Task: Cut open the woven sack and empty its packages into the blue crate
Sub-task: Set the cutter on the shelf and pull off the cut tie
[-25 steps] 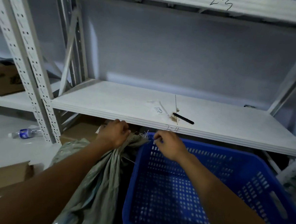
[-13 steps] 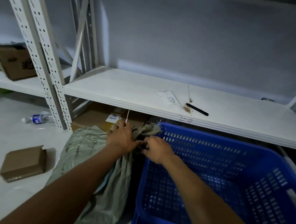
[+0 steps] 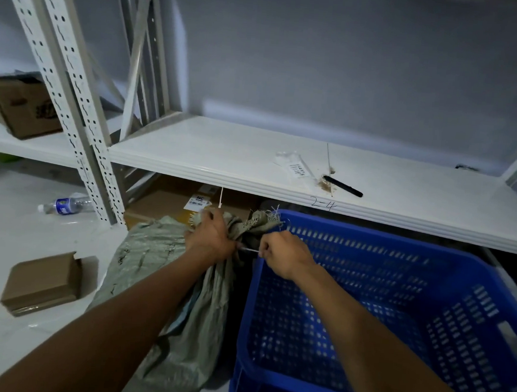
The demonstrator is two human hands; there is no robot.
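Observation:
A grey-green woven sack (image 3: 165, 284) stands on the floor just left of the blue crate (image 3: 425, 330). Its neck is bunched and frayed at the top. My left hand (image 3: 211, 237) is closed around that bunched neck, and a thin white tie sticks up above the fist. My right hand (image 3: 280, 254) pinches a thin white strand that runs across to the neck. The crate holds nothing that I can see. No packages show outside the sack.
A white shelf (image 3: 254, 152) marked 2-4 runs above the crate, with a black pen (image 3: 343, 186) and a small white packet (image 3: 296, 168) on it. Cardboard boxes (image 3: 174, 205) sit under the shelf. A small box (image 3: 41, 283) and a bottle (image 3: 65, 205) lie on the floor.
My view has tilted down and closer. My right hand has moved away from the sack's neck to the right, drawing a thin white strand taut between the two hands.

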